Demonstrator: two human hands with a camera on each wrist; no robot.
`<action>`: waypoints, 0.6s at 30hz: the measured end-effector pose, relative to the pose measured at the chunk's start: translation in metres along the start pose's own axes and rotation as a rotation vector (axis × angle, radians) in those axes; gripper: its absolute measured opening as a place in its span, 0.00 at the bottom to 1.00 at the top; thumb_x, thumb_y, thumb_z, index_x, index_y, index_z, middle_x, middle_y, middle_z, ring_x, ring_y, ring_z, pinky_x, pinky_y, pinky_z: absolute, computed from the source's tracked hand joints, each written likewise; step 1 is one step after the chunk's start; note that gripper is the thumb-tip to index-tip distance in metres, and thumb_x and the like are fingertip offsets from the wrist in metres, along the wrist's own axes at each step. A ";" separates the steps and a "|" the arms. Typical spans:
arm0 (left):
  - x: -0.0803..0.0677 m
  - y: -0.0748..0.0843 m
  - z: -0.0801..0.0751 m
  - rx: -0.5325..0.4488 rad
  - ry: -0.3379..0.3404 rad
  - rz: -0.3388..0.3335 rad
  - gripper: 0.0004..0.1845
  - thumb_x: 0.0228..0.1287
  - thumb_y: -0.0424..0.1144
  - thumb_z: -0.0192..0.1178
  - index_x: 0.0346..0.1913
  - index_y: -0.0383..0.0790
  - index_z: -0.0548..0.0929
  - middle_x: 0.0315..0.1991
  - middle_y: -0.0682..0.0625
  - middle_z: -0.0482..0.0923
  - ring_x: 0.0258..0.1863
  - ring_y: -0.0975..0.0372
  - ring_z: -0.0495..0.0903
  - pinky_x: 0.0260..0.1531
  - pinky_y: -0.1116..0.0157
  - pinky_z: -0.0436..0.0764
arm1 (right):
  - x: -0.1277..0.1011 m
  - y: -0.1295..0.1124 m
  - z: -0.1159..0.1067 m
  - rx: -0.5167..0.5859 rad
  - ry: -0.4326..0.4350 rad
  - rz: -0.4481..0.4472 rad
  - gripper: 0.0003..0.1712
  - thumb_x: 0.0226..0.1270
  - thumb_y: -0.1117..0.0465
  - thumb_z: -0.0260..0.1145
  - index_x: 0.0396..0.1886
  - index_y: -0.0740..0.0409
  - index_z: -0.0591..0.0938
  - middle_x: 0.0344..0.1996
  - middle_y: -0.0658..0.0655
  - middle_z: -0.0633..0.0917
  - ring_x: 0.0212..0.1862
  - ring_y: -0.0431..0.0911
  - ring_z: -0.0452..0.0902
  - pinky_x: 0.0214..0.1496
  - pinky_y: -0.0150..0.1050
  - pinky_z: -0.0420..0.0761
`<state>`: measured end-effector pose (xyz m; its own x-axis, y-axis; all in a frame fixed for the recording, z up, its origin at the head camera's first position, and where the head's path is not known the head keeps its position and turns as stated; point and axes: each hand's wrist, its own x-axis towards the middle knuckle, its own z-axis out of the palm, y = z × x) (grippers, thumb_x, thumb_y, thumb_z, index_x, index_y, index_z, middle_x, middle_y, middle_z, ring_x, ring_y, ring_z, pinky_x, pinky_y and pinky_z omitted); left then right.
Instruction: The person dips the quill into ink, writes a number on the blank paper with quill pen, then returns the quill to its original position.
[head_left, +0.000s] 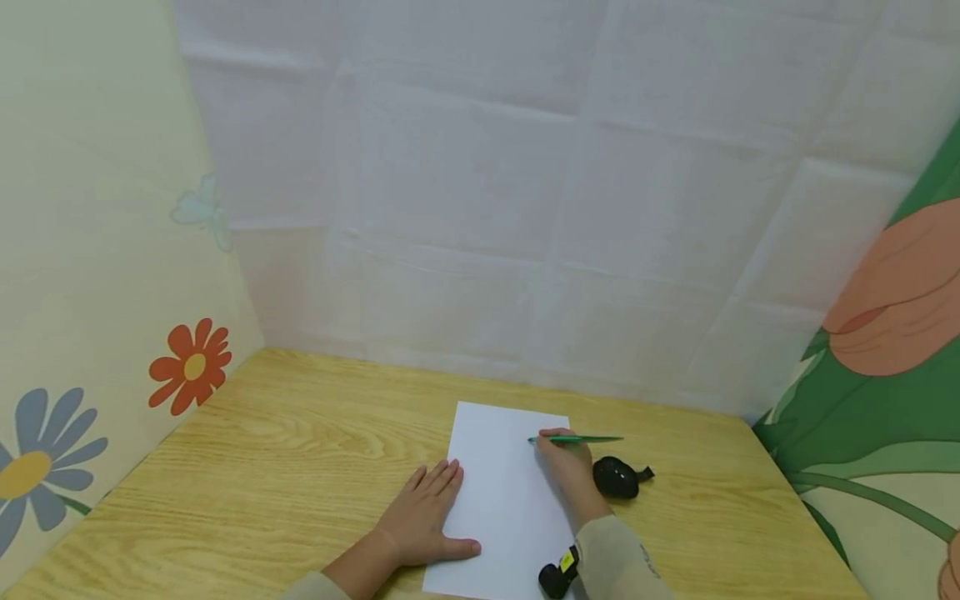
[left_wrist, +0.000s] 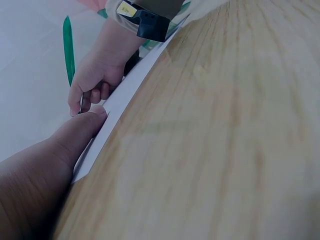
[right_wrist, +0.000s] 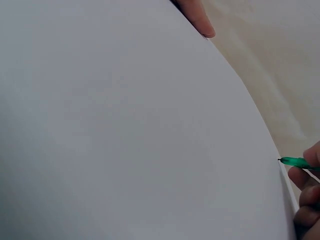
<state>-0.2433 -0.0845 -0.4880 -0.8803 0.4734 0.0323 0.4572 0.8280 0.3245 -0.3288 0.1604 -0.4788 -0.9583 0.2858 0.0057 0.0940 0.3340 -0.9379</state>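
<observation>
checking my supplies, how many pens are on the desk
1. A green pen held in the right hand, tip on the white sheet of paper near its top edge. No others visible.

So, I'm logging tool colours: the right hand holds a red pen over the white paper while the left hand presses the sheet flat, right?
Not quite: the pen is green, as the head view shows. The right hand does hold it over the white paper, and the left hand presses the sheet flat.

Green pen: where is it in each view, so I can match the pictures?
Head: green pen right of centre, in the right hand.
Left wrist: upper left, upright.
Right wrist: right edge, tip only.
Shared landmark: the white paper sheet.
</observation>
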 end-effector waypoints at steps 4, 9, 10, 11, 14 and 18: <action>0.000 0.001 -0.001 -0.001 0.000 0.000 0.61 0.51 0.79 0.53 0.75 0.33 0.57 0.78 0.41 0.53 0.78 0.49 0.50 0.76 0.45 0.48 | -0.001 -0.001 0.000 -0.004 -0.002 -0.001 0.10 0.55 0.60 0.70 0.34 0.62 0.87 0.35 0.55 0.89 0.34 0.39 0.76 0.36 0.29 0.74; -0.001 0.001 0.000 0.007 0.000 0.002 0.61 0.51 0.79 0.53 0.75 0.33 0.57 0.78 0.41 0.53 0.78 0.49 0.51 0.76 0.45 0.49 | -0.002 -0.001 -0.001 -0.005 -0.007 -0.014 0.10 0.56 0.61 0.70 0.35 0.62 0.87 0.37 0.56 0.89 0.36 0.39 0.77 0.38 0.30 0.75; -0.001 0.001 0.000 0.008 0.000 0.001 0.61 0.51 0.79 0.53 0.75 0.33 0.57 0.78 0.41 0.53 0.78 0.49 0.51 0.76 0.45 0.49 | -0.002 -0.001 -0.001 -0.008 -0.009 -0.015 0.10 0.56 0.60 0.70 0.35 0.62 0.87 0.37 0.56 0.89 0.36 0.39 0.77 0.38 0.30 0.75; -0.001 0.001 0.000 0.009 -0.001 0.001 0.61 0.51 0.79 0.53 0.75 0.33 0.57 0.78 0.41 0.53 0.78 0.49 0.51 0.76 0.45 0.49 | -0.002 -0.001 -0.001 -0.010 -0.011 -0.017 0.10 0.56 0.60 0.70 0.35 0.62 0.87 0.37 0.56 0.89 0.36 0.40 0.77 0.38 0.30 0.75; -0.001 0.001 -0.001 0.010 -0.004 0.000 0.61 0.51 0.79 0.53 0.75 0.33 0.57 0.78 0.41 0.53 0.78 0.49 0.50 0.76 0.45 0.49 | -0.002 -0.001 -0.001 -0.020 -0.016 -0.026 0.11 0.56 0.60 0.70 0.36 0.62 0.88 0.37 0.56 0.89 0.36 0.39 0.77 0.39 0.30 0.75; -0.001 0.001 -0.001 0.011 -0.004 0.000 0.61 0.51 0.79 0.53 0.75 0.33 0.57 0.78 0.41 0.52 0.78 0.49 0.50 0.76 0.45 0.49 | -0.003 -0.002 -0.002 -0.023 -0.023 -0.028 0.11 0.56 0.60 0.70 0.36 0.63 0.87 0.36 0.55 0.89 0.35 0.38 0.76 0.38 0.30 0.75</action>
<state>-0.2418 -0.0844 -0.4863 -0.8797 0.4747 0.0286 0.4588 0.8312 0.3139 -0.3260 0.1605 -0.4764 -0.9665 0.2557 0.0241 0.0727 0.3621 -0.9293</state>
